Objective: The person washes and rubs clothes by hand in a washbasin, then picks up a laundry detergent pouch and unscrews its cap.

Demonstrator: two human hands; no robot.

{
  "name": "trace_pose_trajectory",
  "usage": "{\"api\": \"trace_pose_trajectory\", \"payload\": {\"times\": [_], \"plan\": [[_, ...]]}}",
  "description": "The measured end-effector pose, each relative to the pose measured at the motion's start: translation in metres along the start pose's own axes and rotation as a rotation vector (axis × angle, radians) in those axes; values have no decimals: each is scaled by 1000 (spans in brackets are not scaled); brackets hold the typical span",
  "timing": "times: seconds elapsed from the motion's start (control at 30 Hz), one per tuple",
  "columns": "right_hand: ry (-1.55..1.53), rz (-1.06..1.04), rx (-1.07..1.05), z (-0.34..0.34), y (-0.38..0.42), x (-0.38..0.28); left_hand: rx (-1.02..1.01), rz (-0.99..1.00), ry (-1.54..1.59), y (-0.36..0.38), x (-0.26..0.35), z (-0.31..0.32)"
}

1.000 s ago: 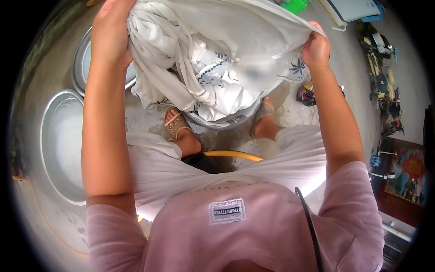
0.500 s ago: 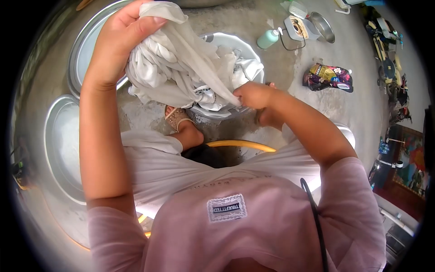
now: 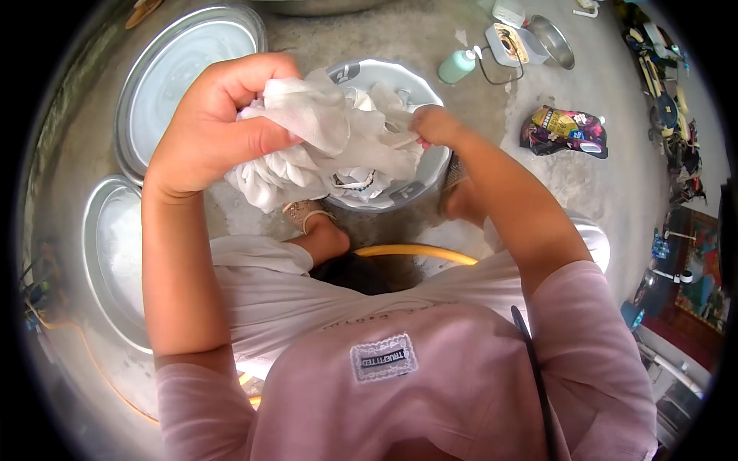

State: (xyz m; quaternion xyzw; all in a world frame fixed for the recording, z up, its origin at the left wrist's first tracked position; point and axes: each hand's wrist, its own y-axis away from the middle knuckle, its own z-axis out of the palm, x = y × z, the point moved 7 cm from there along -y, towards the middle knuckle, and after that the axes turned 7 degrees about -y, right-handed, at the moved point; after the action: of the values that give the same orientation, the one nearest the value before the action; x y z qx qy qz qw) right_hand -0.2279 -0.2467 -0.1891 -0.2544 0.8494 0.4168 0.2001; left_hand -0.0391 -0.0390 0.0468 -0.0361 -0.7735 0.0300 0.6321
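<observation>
My left hand (image 3: 231, 127) grips a bunched white cloth (image 3: 307, 115) between thumb and fingers, to the left of a grey-white basin (image 3: 434, 169). The cloth stretches across the basin to my right hand (image 3: 437, 127), whose closed fingers pinch its other end near the basin's right rim. Part of the cloth hangs in folds below my left hand. More white fabric shows inside the basin, partly hidden by the held cloth.
Two large metal basins (image 3: 184, 58) (image 3: 115, 253) lie at left. A green pump bottle (image 3: 457, 67), a white container (image 3: 503, 48), a steel bowl (image 3: 552, 42) and a dark pouch (image 3: 563, 131) are on the floor at upper right. A yellow hose (image 3: 415, 250) curves between my legs.
My left hand has moved down and slightly right with the cloth. My right hand has moved up and slightly right, and the cloth between them is more bunched.
</observation>
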Motion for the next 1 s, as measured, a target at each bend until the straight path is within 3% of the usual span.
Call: {"api": "trace_pose_trajectory", "payload": {"times": [0.03, 0.1, 0.17, 0.23, 0.27, 0.33, 0.43, 0.47, 0.5, 0.57, 0.63, 0.7, 0.77, 0.83, 0.9, 0.93, 1.0], "plan": [[-40, -89, 188, -28, 3, 9, -48, -41, 38, -1, -2, 6], [-654, -141, 503, -88, 35, 3, -88, -42, 40, -3, 1, 16], [-1420, -94, 457, -117, 72, -25, -203, -43, 33, -3, 5, 34], [-1488, -188, 395, -141, 99, -44, -241, -38, 34, -5, 8, 45], [-1480, -195, 395, -149, 111, -46, -261, -18, -24, -5, 8, 52], [-1517, -385, -5, -146, 134, -86, -298, -30, -82, -7, 7, 68], [-1487, -550, -110, -122, 172, -137, -220, 23, -177, -12, 10, 72], [-1383, -670, -398, -111, 183, -157, -190, 8, -183, -14, 9, 72], [-1383, -671, -398, -104, 187, -165, -190, 8, -184, -18, 8, 76], [-864, -569, -59, -79, 191, -183, 5, -55, -34, -22, 2, 68], [-909, -609, -101, -54, 193, -198, 34, -11, -139, -22, 0, 67], [-954, -651, -141, -39, 190, -202, 260, -72, 95, -29, -13, 59], [-605, -928, 40, -34, 192, -208, 338, -120, 254, -36, -23, 56], [-759, -853, -71, -26, 184, -207, 418, -40, 149, -41, -18, 51], [-728, -943, 100, -26, 185, -209, 433, -36, 172, -51, -16, 53], [-720, -938, 86, -23, 186, -210, 482, -12, 146, -54, -13, 53], [-785, -807, 139, -23, 180, -204, 522, 8, 96, -57, -10, 47]]}}
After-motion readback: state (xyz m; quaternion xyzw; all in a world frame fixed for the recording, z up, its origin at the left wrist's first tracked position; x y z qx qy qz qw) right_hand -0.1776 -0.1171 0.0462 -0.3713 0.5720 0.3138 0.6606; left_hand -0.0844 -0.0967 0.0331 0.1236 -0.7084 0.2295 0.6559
